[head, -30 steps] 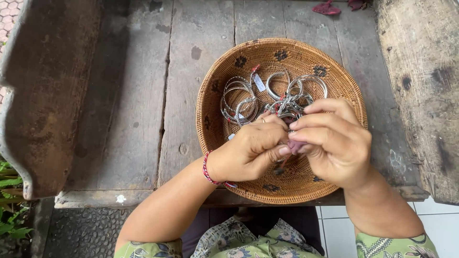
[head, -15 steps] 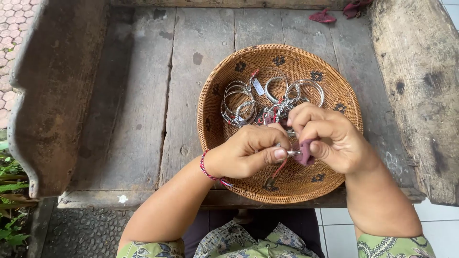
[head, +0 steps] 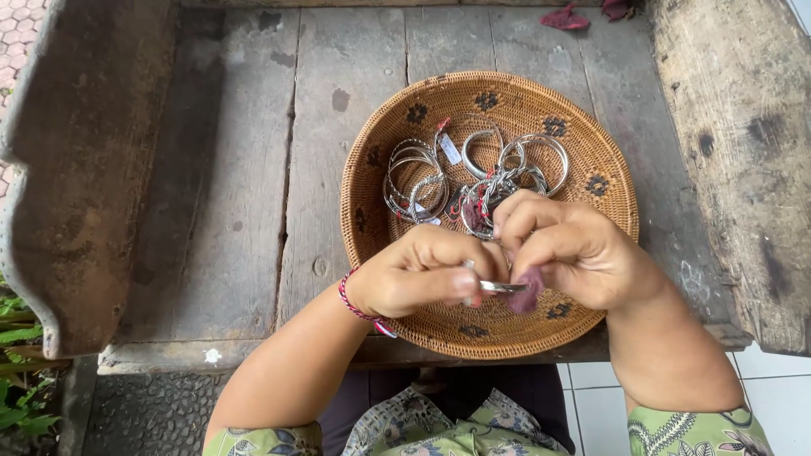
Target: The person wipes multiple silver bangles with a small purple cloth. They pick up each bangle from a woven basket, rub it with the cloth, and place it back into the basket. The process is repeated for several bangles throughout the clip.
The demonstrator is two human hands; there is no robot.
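Gripping tight: we're pinching a silver bangle (head: 500,287) in our left hand (head: 422,279), our right hand (head: 574,253) pressing a purple cloth (head: 528,294) on it, above the woven basket (head: 583,325) of bangles (head: 469,177) on the wooden counter (head: 228,169).

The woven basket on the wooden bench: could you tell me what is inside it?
The woven basket holds a tangle of silver bangles with small tags and red threads. The left hand and right hand cover its near part.

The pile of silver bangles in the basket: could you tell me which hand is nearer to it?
Right. The right hand has its knuckles right at the edge of the pile of silver bangles, while the left hand sits lower, towards the near rim of the woven basket.
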